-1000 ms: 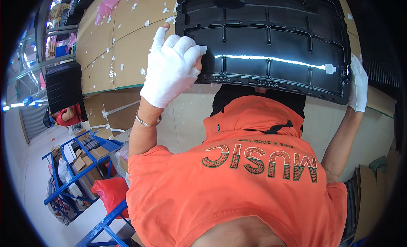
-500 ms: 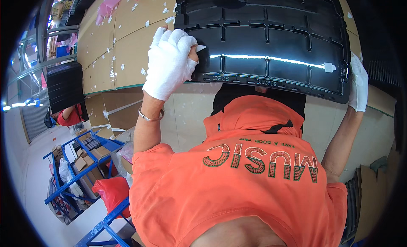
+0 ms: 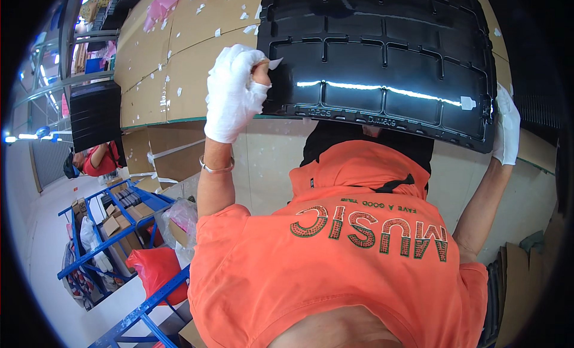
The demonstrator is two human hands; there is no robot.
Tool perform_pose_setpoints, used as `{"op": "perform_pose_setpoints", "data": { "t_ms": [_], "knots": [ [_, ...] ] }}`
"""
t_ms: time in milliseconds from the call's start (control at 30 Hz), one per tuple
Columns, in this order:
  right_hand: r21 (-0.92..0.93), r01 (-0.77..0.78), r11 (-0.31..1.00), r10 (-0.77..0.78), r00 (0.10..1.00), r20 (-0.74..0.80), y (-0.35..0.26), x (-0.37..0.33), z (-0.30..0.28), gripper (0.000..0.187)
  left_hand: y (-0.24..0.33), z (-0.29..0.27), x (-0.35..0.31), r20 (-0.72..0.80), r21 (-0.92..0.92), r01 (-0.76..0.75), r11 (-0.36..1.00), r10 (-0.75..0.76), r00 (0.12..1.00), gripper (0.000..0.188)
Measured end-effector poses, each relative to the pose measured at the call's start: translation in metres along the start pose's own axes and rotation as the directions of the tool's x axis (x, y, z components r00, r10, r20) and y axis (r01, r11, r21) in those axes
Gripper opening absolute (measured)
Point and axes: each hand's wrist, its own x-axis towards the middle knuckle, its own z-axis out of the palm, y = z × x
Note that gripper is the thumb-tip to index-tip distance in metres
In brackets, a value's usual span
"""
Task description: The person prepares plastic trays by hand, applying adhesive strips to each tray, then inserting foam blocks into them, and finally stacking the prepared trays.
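A large black plastic tray [image 3: 353,61] with shallow moulded compartments lies on the cardboard-covered table in front of me. My left hand [image 3: 233,91], in a white glove with the thumb and a fingertip bare, is closed beside the tray's left edge. It pinches a small white piece of paper or sticker [image 3: 275,63], whose tip sticks out over the tray. My right hand [image 3: 507,127], also gloved in white, holds the tray's right edge; its fingertips are partly hidden. A small white sticker [image 3: 467,103] lies on the tray near its right front corner.
Scattered white scraps dot the cardboard table top [image 3: 191,67], with pink plastic [image 3: 161,8] at its far left. A blue-framed rack [image 3: 101,252] with boxes and a red bag [image 3: 155,273] stand lower left. Another person in red [image 3: 95,159] is farther left. Cardboard sheets [image 3: 520,282] stand lower right.
My left hand has drawn a little left and down, away from the tray's edge, still pinching the white piece. The whole view has shifted slightly; my right hand stays at the tray's edge.
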Motion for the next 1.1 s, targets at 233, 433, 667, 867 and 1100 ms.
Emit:
{"op": "perform_pose_setpoints", "data": {
  "t_ms": [233,433,667,867,1100],
  "knots": [
    [-0.018,-0.01,1.0,0.01,1.0,-0.011,0.003,0.003,-0.002,0.049,0.014,-0.004,0.0,0.02,0.331,-0.29,0.898,0.301,0.954,0.023],
    [0.044,-0.002,0.999,0.0,1.0,0.028,0.007,0.003,-0.004,0.046,0.022,-0.023,0.0,0.333,0.281,-0.371,0.885,0.272,0.903,0.04],
    [-0.015,0.013,1.0,-0.013,1.0,0.005,-0.003,-0.002,0.001,0.046,0.026,-0.014,-0.005,0.23,0.408,-0.342,0.847,0.267,0.936,0.028],
    [0.048,-0.014,0.999,0.012,0.999,0.035,0.001,0.0,-0.004,0.046,0.019,-0.006,0.001,0.157,0.382,-0.301,0.874,0.259,0.953,0.023],
    [0.055,-0.026,0.998,0.027,0.999,-0.017,0.001,0.0,0.001,0.042,0.027,-0.023,-0.014,0.241,0.404,-0.34,0.849,0.26,0.935,0.022]
  ]
}}
